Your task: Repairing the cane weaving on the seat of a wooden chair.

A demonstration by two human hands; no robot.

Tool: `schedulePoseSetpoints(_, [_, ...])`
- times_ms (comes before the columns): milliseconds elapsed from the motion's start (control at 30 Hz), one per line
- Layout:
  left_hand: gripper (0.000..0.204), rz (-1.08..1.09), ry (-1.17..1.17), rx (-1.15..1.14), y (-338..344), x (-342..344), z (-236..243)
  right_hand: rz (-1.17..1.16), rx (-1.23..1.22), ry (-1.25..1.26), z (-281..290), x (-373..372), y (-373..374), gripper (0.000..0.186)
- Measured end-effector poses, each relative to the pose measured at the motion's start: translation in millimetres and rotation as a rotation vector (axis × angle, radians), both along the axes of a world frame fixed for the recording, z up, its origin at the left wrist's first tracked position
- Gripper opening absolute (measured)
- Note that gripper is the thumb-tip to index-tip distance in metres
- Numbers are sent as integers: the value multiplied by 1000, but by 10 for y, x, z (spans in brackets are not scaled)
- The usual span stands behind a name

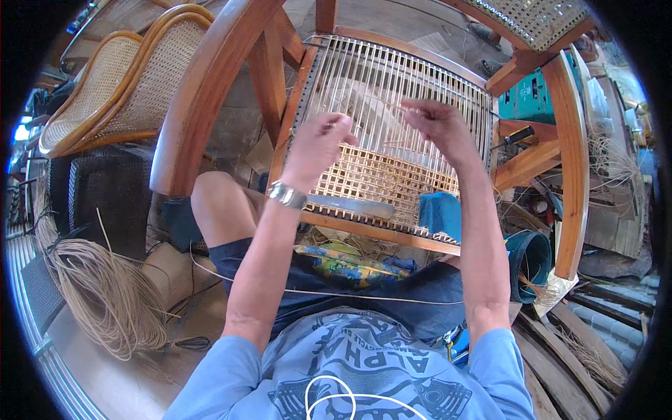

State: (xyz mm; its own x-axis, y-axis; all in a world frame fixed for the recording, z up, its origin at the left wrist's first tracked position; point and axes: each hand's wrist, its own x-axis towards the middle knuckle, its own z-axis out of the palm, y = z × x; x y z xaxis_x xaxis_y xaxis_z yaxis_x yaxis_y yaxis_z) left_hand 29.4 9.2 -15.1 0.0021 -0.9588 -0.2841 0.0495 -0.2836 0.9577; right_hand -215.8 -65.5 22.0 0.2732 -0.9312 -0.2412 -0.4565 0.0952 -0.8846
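- Red-brown wooden chair frame (378, 233), thick curved members, takes up the view from 10 round to 3 o'clock.
- Square seat panel of pale tan cane strands (395, 63), inside the frame, centre up to 1 o'clock. Far part: parallel strands only, gaps between them.
- Tan openwork cane lattice (364, 171), near part of the same panel, just above centre, strands crossing in a grid.
- Curved rattan-edged panels with pale woven cane (150, 84), at 10 o'clock, well apart from the seat.
- Big loose coil of thin tan cane (105, 297), at 8 o'clock.
- Green plastic crate (521, 101), at 2 o'clock, beyond the frame.
- Dark green round bucket (516, 259), between 3 and 4 o'clock, reddish-brown fibres at its mouth.
- Left hand (323, 148), just above centre, over the panel: fingers bent, thumb near the fingertips. Can't tell if it grips a strand.
- Right hand (437, 127), at 1 o'clock, over the panel, apart from the left: fingers curled, tips pointing left. Blurred; can't tell if it grips anything.
- Bright blue piece (441, 212), at 3 o'clock, on the lattice's near edge; material unclear.
- Flat grey blade-like strip (357, 206), at centre, lying across the near edge.
- Silver metal wristband (288, 195), left wrist, 10 o'clock.
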Motion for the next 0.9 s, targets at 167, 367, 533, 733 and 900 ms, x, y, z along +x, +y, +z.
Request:
schedulePoseSetpoints(167, [26,-80,-467,-72,-258,-547,-322,-81,48,-47,-573,-267,47,20])
schedulePoseSetpoints(367, [17,-167,-858,-115,-395,-622,-437,-64,-119,121,-758,-181,85,20])
schedulePoseSetpoints(533, [18,-238,-862,-74,-509,-553,-427,-102,-195,184,-718,-138,133,16])
schedulePoseSetpoints(733, [21,-200,-209,111,-474,-385,-426,-130,-159,150,-698,-245,184,10])
schedulePoseSetpoints(900, [21,-174,-261,102,-463,-426,-445,-155,-133,194,-683,-265,191,12])
